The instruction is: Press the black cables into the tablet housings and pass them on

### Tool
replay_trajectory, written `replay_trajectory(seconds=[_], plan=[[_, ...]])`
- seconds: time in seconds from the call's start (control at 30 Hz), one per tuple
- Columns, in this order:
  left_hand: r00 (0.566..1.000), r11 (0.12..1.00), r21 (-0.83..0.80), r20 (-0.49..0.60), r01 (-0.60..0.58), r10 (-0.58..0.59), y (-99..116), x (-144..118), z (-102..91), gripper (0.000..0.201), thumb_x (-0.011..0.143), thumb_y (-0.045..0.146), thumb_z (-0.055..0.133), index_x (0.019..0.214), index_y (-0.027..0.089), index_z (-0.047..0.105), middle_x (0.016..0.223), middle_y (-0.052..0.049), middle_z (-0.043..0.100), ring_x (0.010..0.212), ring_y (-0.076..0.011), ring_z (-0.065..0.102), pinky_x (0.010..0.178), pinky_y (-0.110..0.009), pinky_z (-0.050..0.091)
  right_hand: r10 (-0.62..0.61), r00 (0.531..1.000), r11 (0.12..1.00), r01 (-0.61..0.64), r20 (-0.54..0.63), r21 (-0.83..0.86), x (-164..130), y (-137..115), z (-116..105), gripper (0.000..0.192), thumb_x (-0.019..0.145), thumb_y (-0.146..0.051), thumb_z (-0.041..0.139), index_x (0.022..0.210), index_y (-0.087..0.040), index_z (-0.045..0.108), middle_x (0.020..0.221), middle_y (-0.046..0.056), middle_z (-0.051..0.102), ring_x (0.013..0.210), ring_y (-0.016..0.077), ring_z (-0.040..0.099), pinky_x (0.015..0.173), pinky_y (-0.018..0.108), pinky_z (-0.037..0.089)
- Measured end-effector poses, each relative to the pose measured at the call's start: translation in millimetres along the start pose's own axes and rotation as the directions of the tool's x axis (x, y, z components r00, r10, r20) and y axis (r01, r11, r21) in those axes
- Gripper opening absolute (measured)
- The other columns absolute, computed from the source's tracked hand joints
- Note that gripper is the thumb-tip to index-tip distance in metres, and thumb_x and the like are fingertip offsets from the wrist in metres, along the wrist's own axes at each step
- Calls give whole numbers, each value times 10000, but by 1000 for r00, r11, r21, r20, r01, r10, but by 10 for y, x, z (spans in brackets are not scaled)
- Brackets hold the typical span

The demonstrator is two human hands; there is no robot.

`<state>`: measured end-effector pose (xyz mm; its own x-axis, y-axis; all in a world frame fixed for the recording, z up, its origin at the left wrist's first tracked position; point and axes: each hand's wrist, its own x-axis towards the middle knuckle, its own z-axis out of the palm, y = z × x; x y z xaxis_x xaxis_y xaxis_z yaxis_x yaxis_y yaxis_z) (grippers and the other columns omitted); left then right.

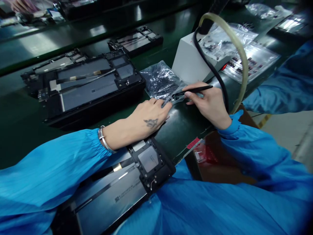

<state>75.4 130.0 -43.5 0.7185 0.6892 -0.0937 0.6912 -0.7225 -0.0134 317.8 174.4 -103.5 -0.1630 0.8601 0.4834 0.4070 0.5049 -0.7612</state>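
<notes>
My left hand (150,116) reaches across the bench and pinches the near edge of a clear plastic bag (162,78) with small dark bits inside. Its thumb is mostly hidden. In my right hand (207,102) is a pair of slim black tweezers (199,89), tips down at the bag's edge near my left fingers. Below my left wrist lies an opened tablet-like device (149,160), its flat battery and inner parts showing. My left sleeve covers part of it.
Several similar opened devices (90,81) lie stacked at the left and back. Behind my right hand stands a white box (188,57) with a hose (241,49) and black cable. Sheets of small parts (254,62) lie right, near another person's blue sleeve (283,81).
</notes>
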Motion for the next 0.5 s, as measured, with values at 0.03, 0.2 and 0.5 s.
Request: replay_trajectory(seconds=[0.03, 0.2, 0.5], plan=[[1000, 1000, -6, -11, -11, 11, -6, -3, 4, 414, 1111, 280, 304, 1437, 107, 490, 1338, -192, 603, 1088, -295, 638, 892, -426, 551, 9, 1000, 1000, -9, -2, 7, 6, 3, 2, 205, 934, -406, 734, 1053, -250, 793, 1051, 17, 739, 749, 131, 691, 620, 239, 632], [1000, 999, -27, -10, -17, 17, -17, 2, -3, 411, 1111, 265, 293, 1431, 99, 491, 1362, -200, 600, 1149, -301, 638, 933, -429, 549, 22, 1000, 999, -21, -10, 44, 38, 34, 10, 206, 920, -416, 748, 1024, -245, 796, 999, 17, 752, 766, 141, 709, 594, 221, 632], [998, 995, 83, -18, -62, 64, -79, -36, -196, 390, 1078, 238, 353, 1416, 179, 537, 1370, -164, 600, 1082, -267, 682, 838, -353, 545, 181, 962, 887, -70, -204, 457, -275, -242, -194, 304, 821, -535, 834, 923, -255, 774, 795, -10, 685, 718, 140, 701, 596, 243, 644]])
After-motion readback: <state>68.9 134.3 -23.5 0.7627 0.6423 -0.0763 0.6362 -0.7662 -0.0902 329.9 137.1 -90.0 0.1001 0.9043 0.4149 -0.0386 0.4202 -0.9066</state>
